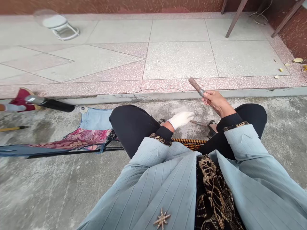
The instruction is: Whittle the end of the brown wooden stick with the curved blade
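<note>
My right hand [214,101] is bare and grips a brown wooden tool handle [195,85] with a metal ferrule [201,92], raised above my knees. What extends past the ferrule is too thin to make out. My left hand [181,119] wears a white glove and closes on the near end of a thin metal rod [199,123]. The rod lies low between my sandalled feet [211,128], and its far end sits by my right foot. My black-trousered knees flank both hands.
An orange and black woven mat [189,143] lies below my lap. To the left stand a folding chair with floral cloth [87,135] and a black-handled metal tool [49,103]. A concrete step edge [168,95] runs ahead, and wooden legs [236,17] stand far right.
</note>
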### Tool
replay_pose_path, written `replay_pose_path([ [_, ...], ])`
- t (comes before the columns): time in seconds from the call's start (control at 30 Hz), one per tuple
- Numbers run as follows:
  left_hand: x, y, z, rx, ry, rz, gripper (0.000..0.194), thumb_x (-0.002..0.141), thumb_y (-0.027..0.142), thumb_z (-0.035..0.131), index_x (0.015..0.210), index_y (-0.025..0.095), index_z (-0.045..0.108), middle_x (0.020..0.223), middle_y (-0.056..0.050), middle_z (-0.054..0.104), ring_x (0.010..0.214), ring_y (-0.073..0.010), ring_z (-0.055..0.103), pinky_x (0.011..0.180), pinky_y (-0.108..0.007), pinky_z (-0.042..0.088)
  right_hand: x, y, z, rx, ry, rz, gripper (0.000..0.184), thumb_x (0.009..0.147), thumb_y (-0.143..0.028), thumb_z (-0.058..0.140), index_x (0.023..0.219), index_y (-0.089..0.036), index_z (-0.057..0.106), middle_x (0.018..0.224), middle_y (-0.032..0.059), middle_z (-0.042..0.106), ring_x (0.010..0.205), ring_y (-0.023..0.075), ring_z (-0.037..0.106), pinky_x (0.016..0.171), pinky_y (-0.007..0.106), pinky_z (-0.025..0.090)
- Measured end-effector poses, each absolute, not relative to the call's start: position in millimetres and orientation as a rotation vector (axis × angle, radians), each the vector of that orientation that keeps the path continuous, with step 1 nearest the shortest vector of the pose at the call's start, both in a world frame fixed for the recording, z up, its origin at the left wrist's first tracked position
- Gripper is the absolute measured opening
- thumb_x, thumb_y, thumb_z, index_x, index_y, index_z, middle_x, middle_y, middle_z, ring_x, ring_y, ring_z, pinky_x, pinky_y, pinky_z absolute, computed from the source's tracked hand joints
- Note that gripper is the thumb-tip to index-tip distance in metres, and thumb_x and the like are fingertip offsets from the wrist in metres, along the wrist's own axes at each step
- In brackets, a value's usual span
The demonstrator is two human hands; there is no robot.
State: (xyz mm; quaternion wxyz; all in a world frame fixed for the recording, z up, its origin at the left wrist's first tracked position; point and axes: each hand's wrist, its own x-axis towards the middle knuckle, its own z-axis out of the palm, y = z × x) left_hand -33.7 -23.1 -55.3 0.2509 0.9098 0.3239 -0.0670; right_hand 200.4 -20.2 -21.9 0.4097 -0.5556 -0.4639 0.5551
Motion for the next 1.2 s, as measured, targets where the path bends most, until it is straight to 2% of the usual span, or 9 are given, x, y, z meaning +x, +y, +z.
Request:
replay_pose_path([
  [0.13,-35.7,-22.6,-50.8,2.554,0.88,-0.234,0.035,0.106,0.034,0.04,0.113,0.022,0.072,0.104,-0.006,0.078,0.094,-0.0214,0.071,0.079,-0.03,0.048,200.6,-10.8,-32.7,-1.831,-1.352,1.169,0.022,0.095,-0.038,0.064,0.096,-0.017,0.068,0.074,0.0044,0.063,0.059,0.0143,0.051,0.056,0.028,0.04],
  [0.4,-48.5,-20.1,-36.8,2.721,0.975,-0.25,0.033,0.104,0.035,0.044,0.116,0.026,0.074,0.111,-0.009,0.079,0.098,-0.0253,0.074,0.078,-0.032,0.049,186.3,-15.3,-25.0,-2.32,-2.353,0.811,0.035,0.103,-0.034,0.056,0.124,-0.014,0.076,0.121,0.0224,0.073,0.109,0.0335,0.068,0.08,0.036,0.048],
  [0.53,-56.3,-15.4,-33.1,2.728,1.058,-0.216,0.038,0.106,0.035,0.04,0.119,0.024,0.074,0.109,-0.011,0.079,0.097,-0.0281,0.075,0.077,-0.035,0.049,177.5,-25.1,-24.1,-2.118,-2.546,1.408,0.017,0.091,-0.029,0.073,0.099,-0.017,0.083,0.085,0.0107,0.077,0.075,0.0204,0.068,0.067,0.029,0.047],
  [0.67,-62.9,-6.0,-34.5,2.569,1.087,-0.042,0.038,0.106,0.031,0.04,0.121,0.021,0.073,0.12,-0.009,0.078,0.108,-0.0255,0.073,0.091,-0.034,0.052,193.5,-34.0,-12.2,-1.329,-2.167,2.294,0.045,0.078,-0.045,0.084,0.113,-0.016,0.081,0.068,0.0005,0.068,0.058,0.0127,0.054,0.059,0.027,0.043],
  [0.73,-61.5,-4.5,-37.5,2.45,1.101,0.032,0.038,0.106,0.029,0.04,0.124,0.019,0.072,0.123,-0.009,0.078,0.11,-0.0235,0.072,0.094,-0.033,0.052,203.9,-35.3,-4.2,-1.146,-1.858,2.123,0.055,0.076,-0.053,0.085,0.116,-0.016,0.079,0.075,0.001,0.069,0.062,0.0121,0.054,0.061,0.026,0.044],
  [0.83,-53.6,-9.0,-43.8,2.407,1.039,0.028,0.038,0.106,0.03,0.04,0.125,0.018,0.071,0.121,-0.009,0.078,0.11,-0.0222,0.071,0.096,-0.031,0.052,212.6,-31.0,-1.6,-1.202,-1.396,1.621,0.043,0.08,-0.055,0.082,0.098,-0.016,0.075,0.076,0.0013,0.065,0.062,0.0108,0.05,0.058,0.025,0.039],
  [1.0,-40.4,-19.9,-50.5,2.544,0.899,-0.152,0.031,0.104,0.031,0.045,0.111,0.023,0.074,0.112,-0.006,0.078,0.105,-0.0209,0.072,0.093,-0.03,0.051,209.8,-16.1,-20.4,-1.779,-1.433,1.209,0.025,0.094,-0.039,0.068,0.098,-0.015,0.072,0.077,0.0045,0.065,0.061,0.0146,0.054,0.06,0.028,0.041],
  [1.1,-40.3,-20.6,-47.4,2.603,0.893,-0.109,0.03,0.104,0.032,0.045,0.11,0.024,0.073,0.113,-0.007,0.078,0.104,-0.0205,0.072,0.091,-0.029,0.051,203.5,-13.0,-27.4,-2.132,-1.904,0.86,0.03,0.099,-0.036,0.062,0.115,-0.016,0.077,0.1,0.0117,0.076,0.09,0.0256,0.068,0.076,0.032,0.046],
  [1.2,-43.4,-20.2,-42.7,2.65,0.918,-0.06,0.029,0.104,0.032,0.046,0.113,0.023,0.073,0.113,-0.007,0.078,0.104,-0.0204,0.073,0.088,-0.028,0.051,193.7,-14.8,-28.6,-2.284,-2.316,0.785,0.041,0.103,-0.038,0.057,0.134,-0.017,0.073,0.129,0.0174,0.073,0.119,0.0344,0.066,0.088,0.036,0.048],
])
